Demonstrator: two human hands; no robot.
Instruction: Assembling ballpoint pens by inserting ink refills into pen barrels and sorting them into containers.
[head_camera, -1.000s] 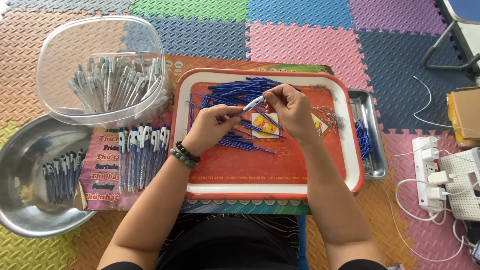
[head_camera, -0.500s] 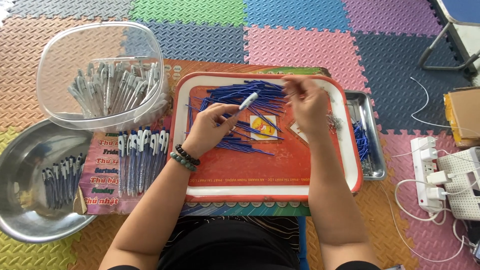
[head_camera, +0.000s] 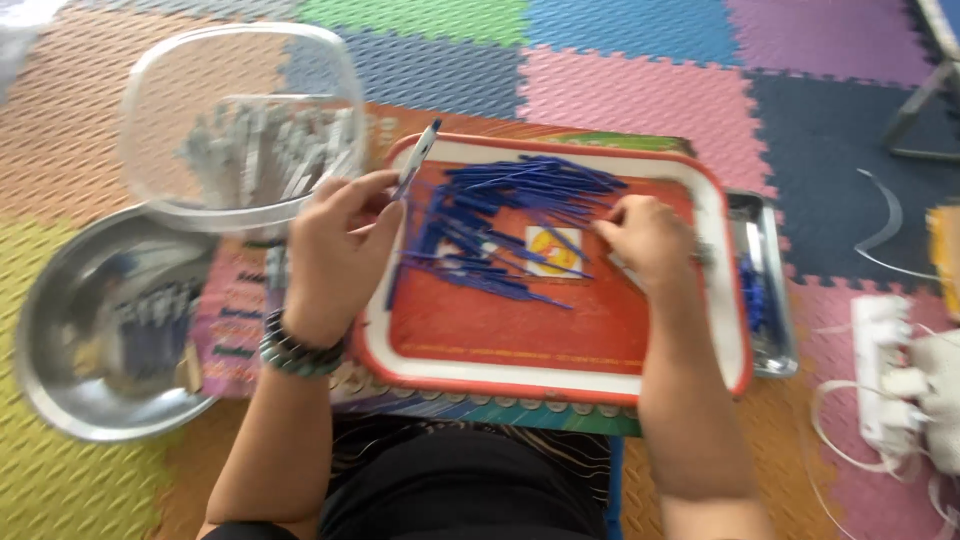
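While the view is blurred by motion, we can make out the left hand (head_camera: 335, 250) raised over the left edge of the red tray (head_camera: 560, 345), its grip clenched on a slim pen (head_camera: 417, 160) with a blue body and pale tip that slants up and away from the fingers. A beaded bracelet (head_camera: 298, 352) circles that wrist. The right hand (head_camera: 650, 240) rests low on the right half of the tray, fingers curled down against its surface beside the heap of blue refills (head_camera: 500, 225); we cannot tell whether it is grasping anything there. The refills lie in a loose fan across the upper middle of the tray, some crossing a small yellow sticker (head_camera: 552, 250). Left of the tray stands a clear plastic tub (head_camera: 245, 120) holding pale grey pen parts, and below it a round steel bowl (head_camera: 90, 320) with a few more pieces inside. Just beside the tray's right edge we see a narrow steel tray (head_camera: 765, 290) with some blue bits in it. Everything sits low above a floor of coloured foam mats (head_camera: 640, 90), and a white power strip (head_camera: 885, 375) lies on the floor at the far right.
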